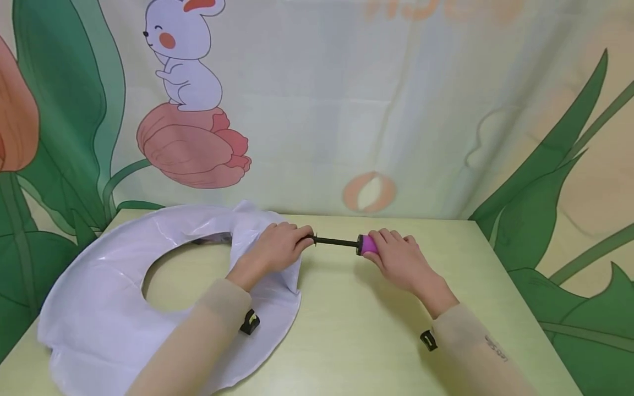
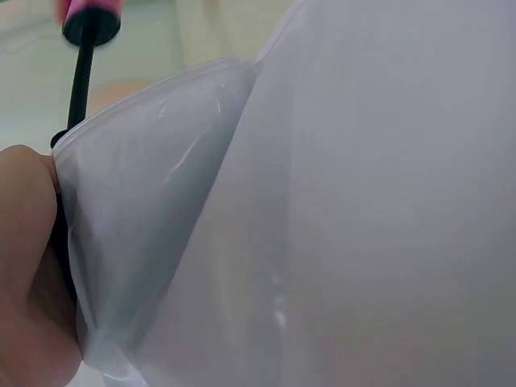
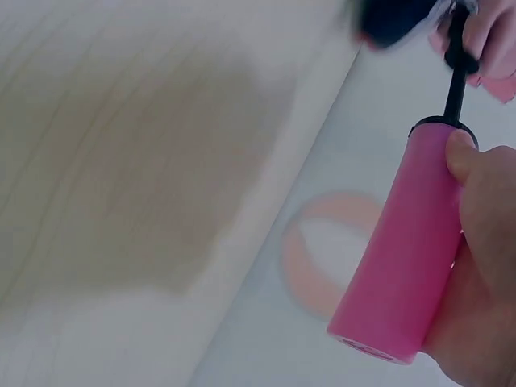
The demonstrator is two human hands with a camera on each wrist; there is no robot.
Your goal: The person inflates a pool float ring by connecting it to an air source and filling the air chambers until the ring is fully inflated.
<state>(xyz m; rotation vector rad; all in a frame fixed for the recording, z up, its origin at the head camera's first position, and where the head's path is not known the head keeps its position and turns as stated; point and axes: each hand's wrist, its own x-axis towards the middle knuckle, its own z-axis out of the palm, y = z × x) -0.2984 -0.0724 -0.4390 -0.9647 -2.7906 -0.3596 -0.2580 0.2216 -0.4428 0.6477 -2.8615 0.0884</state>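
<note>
A hand pump has a pink-purple barrel (image 1: 369, 245) and a thin black rod (image 1: 338, 242) drawn out to the left. My right hand (image 1: 400, 260) wraps round the barrel, its thumb near the black collar in the right wrist view. The rod's black end is in the grip of my left hand (image 1: 281, 246), right at the edge of a white swim ring (image 1: 94, 286). This ring is limp and wrinkled, with a raised fold beside the left hand. In the left wrist view, its plastic (image 2: 363, 201) covers much of what the left fingers hold.
The ring lies across the left half of a pale yellow-green table (image 1: 342, 341). Behind the table hangs a cloth backdrop (image 1: 307, 110) printed with a rabbit, tulips and leaves. Small black clips (image 1: 428, 340) show beside both sleeves.
</note>
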